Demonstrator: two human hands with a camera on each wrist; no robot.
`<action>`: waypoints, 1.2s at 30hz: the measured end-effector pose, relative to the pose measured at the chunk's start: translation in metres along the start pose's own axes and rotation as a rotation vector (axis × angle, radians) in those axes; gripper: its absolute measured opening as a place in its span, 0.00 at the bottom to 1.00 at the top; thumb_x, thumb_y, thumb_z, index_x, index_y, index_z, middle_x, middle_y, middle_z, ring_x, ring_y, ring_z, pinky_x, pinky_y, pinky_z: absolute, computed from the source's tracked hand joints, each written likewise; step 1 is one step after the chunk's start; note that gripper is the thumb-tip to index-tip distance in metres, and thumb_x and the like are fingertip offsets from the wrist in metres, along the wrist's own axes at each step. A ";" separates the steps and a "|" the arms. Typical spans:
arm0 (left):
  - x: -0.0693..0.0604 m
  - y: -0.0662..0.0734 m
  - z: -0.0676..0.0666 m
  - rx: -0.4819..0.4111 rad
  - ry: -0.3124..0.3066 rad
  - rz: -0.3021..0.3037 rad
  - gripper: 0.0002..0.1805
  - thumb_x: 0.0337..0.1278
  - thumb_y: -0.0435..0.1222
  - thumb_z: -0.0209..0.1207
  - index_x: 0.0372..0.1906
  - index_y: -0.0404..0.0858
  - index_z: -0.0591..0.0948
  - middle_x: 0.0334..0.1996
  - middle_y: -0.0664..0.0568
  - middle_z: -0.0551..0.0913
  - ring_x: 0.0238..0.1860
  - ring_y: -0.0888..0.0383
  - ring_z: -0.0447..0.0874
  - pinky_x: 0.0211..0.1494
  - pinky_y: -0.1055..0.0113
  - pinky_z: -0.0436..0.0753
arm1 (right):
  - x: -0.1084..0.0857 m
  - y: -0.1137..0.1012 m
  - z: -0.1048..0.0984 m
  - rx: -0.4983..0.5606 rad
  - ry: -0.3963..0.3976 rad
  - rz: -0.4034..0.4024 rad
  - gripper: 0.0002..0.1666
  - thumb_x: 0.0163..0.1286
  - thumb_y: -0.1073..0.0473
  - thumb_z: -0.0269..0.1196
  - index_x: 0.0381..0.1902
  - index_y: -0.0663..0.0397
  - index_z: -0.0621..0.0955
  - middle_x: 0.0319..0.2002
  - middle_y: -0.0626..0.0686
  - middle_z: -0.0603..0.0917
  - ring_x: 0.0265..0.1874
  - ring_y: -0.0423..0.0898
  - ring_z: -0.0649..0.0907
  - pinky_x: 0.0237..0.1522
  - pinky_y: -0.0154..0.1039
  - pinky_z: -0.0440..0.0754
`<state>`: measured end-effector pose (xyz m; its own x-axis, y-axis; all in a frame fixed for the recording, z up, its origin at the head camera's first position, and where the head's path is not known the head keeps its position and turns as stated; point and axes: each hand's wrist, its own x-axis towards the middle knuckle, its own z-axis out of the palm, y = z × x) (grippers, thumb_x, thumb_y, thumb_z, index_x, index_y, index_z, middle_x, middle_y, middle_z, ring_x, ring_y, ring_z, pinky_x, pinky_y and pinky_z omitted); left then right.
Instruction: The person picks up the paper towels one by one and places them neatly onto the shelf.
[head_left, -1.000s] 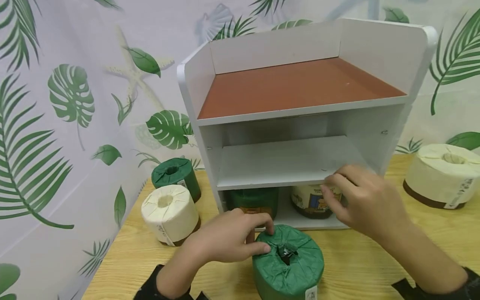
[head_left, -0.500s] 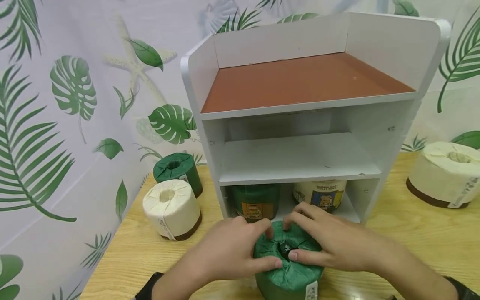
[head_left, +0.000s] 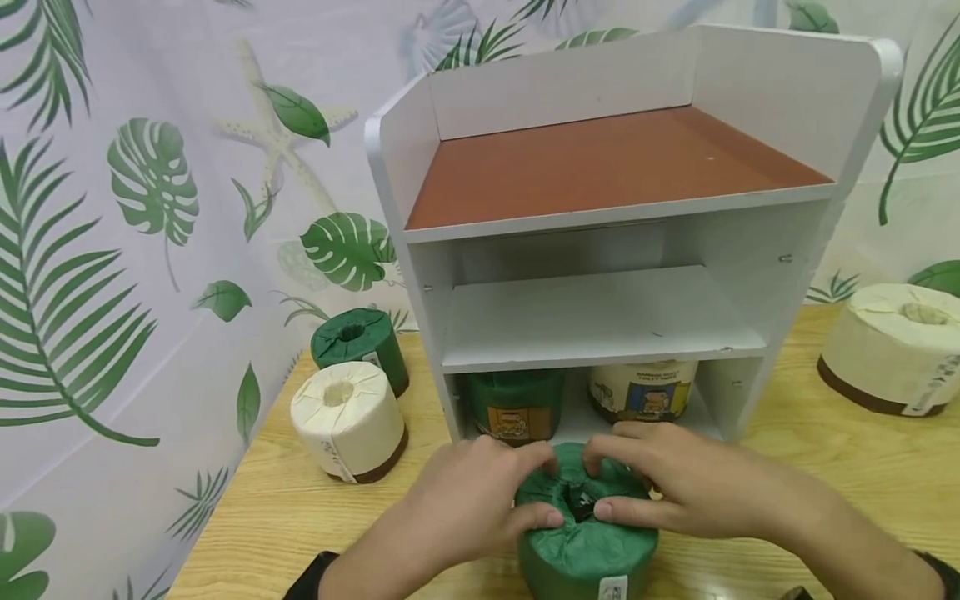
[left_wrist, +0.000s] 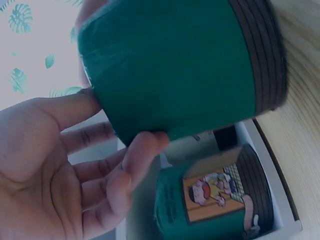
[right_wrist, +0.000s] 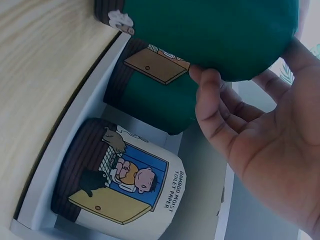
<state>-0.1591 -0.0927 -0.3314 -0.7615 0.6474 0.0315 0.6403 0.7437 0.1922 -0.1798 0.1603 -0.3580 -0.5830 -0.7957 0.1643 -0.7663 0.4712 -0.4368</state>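
Observation:
A green wrapped toilet roll stands upright on the table in front of the shelf, low in the head view. My left hand grips its upper left edge, thumb on the top and fingers bent over the side. From the other side my right hand holds it the same way, its thumb close to the centre hole. In the left wrist view the roll's plain green side shows between thumb and fingers. Just behind, in the shelf's bottom compartment, sit a green toilet roll and a cream one.
A small white shelf with a reddish-brown top board stands on the wooden table. Left of it are another green roll and a cream roll. One more cream roll stands at the right.
My right hand has come down from the front of the shelf's lower compartment onto the green toilet roll. My left hand has stayed on that roll.

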 end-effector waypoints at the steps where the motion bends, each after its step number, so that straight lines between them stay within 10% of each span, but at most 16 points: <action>1: 0.001 -0.001 -0.001 -0.008 -0.001 0.005 0.19 0.56 0.57 0.66 0.48 0.54 0.82 0.25 0.64 0.84 0.25 0.70 0.77 0.25 0.72 0.73 | -0.001 0.000 -0.002 0.005 -0.004 0.000 0.11 0.73 0.43 0.60 0.50 0.33 0.76 0.37 0.36 0.76 0.28 0.28 0.72 0.28 0.30 0.74; 12: -0.003 0.007 -0.002 0.007 -0.054 0.035 0.27 0.64 0.63 0.55 0.50 0.45 0.82 0.16 0.64 0.75 0.18 0.71 0.71 0.24 0.73 0.73 | -0.006 0.006 -0.013 -0.067 0.103 -0.096 0.03 0.73 0.51 0.62 0.41 0.33 0.78 0.32 0.30 0.77 0.29 0.25 0.74 0.30 0.28 0.76; 20: -0.001 0.011 0.002 0.022 -0.094 -0.055 0.27 0.61 0.63 0.58 0.54 0.49 0.78 0.20 0.61 0.79 0.20 0.66 0.75 0.24 0.69 0.74 | -0.005 0.009 -0.011 0.024 0.076 -0.204 0.06 0.72 0.56 0.64 0.36 0.35 0.78 0.26 0.31 0.76 0.25 0.23 0.73 0.27 0.23 0.74; 29: -0.003 0.004 -0.003 -0.038 -0.118 -0.016 0.20 0.63 0.57 0.59 0.53 0.52 0.79 0.18 0.64 0.76 0.20 0.70 0.72 0.24 0.70 0.73 | -0.008 0.008 -0.012 0.051 0.060 -0.262 0.06 0.72 0.57 0.64 0.38 0.35 0.80 0.24 0.32 0.77 0.24 0.22 0.72 0.27 0.18 0.70; 36: -0.002 0.006 -0.002 -0.031 -0.101 -0.008 0.21 0.64 0.57 0.59 0.54 0.49 0.78 0.17 0.64 0.75 0.20 0.70 0.72 0.26 0.70 0.74 | -0.007 0.005 -0.012 0.024 0.029 -0.117 0.17 0.75 0.52 0.60 0.59 0.42 0.79 0.23 0.30 0.74 0.21 0.23 0.70 0.25 0.24 0.71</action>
<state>-0.1537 -0.0894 -0.3287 -0.7517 0.6559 -0.0693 0.6292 0.7447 0.2227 -0.1831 0.1727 -0.3504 -0.4975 -0.8334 0.2406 -0.8230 0.3659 -0.4345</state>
